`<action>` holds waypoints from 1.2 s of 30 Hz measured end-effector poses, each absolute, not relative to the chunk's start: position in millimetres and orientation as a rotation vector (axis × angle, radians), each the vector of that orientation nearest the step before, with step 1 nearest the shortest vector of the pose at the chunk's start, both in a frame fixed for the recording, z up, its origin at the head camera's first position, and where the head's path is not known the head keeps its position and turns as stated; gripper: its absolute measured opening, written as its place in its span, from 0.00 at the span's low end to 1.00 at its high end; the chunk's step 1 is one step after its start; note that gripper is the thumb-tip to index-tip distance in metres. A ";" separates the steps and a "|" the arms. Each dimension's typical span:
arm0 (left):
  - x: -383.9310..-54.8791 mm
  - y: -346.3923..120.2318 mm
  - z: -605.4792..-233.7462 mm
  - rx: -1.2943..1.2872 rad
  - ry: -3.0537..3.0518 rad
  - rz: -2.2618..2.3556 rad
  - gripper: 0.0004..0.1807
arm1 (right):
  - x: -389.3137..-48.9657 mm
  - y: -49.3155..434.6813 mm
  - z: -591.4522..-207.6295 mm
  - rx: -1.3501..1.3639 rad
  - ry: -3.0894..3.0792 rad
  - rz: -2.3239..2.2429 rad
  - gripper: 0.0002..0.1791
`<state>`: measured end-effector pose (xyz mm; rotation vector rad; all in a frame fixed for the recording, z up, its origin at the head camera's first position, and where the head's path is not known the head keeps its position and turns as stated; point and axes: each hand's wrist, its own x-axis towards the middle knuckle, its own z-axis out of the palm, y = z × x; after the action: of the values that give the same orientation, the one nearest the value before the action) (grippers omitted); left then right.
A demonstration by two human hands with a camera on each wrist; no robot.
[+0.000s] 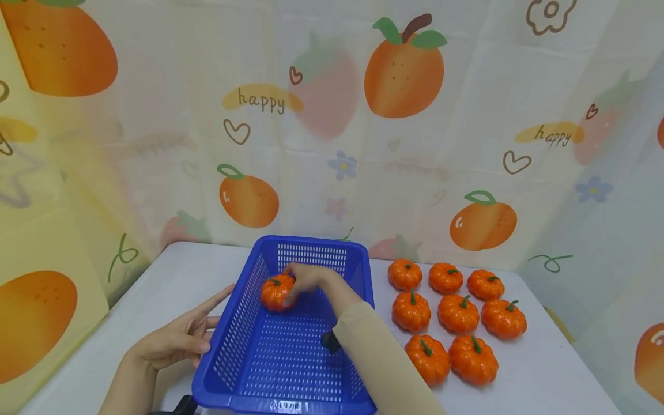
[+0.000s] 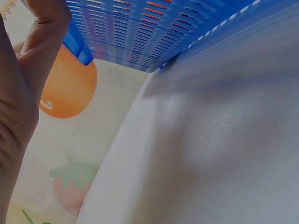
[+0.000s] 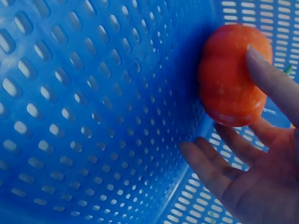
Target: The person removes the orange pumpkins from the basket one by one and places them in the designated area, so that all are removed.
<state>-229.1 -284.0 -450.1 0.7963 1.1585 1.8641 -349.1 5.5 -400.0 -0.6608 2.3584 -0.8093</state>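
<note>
A blue plastic basket (image 1: 282, 403) with slotted walls stands on the white table. Inside it, near the far left, my right hand (image 1: 307, 278) holds an orange pumpkin (image 1: 274, 295) with a green stem. In the right wrist view the thumb lies on the side of the pumpkin (image 3: 229, 79), which is close to the slotted wall; some fingertips are behind or below it. My left hand (image 1: 178, 339) is at the basket's left side, index finger extended along the rim and thumb at the outer edge. The left wrist view shows this hand partly, beside the basket wall (image 2: 135, 37).
Several similar pumpkins (image 1: 458, 314) sit in rough rows on the white table (image 1: 550, 374) right of the basket. A printed fruit curtain (image 1: 321, 173) hangs behind the table. Dark wrist gear (image 1: 330, 342) shows beside the right sleeve (image 1: 384, 357), which crosses the basket's right rim.
</note>
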 end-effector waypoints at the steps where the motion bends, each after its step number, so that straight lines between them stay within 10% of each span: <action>1: -229.0 -284.0 -449.9 0.797 1.162 1.864 0.50 | -348.5 5.4 -399.6 -0.664 2.337 -0.808 0.35; 36: -228.3 -285.2 -449.7 0.793 1.186 1.865 0.50 | -370.9 36.8 -357.0 -0.477 1.755 -1.723 0.38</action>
<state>-228.3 -285.2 -449.7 0.7926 1.1861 1.8655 -370.9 36.8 -357.0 -0.4770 1.7549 -1.7228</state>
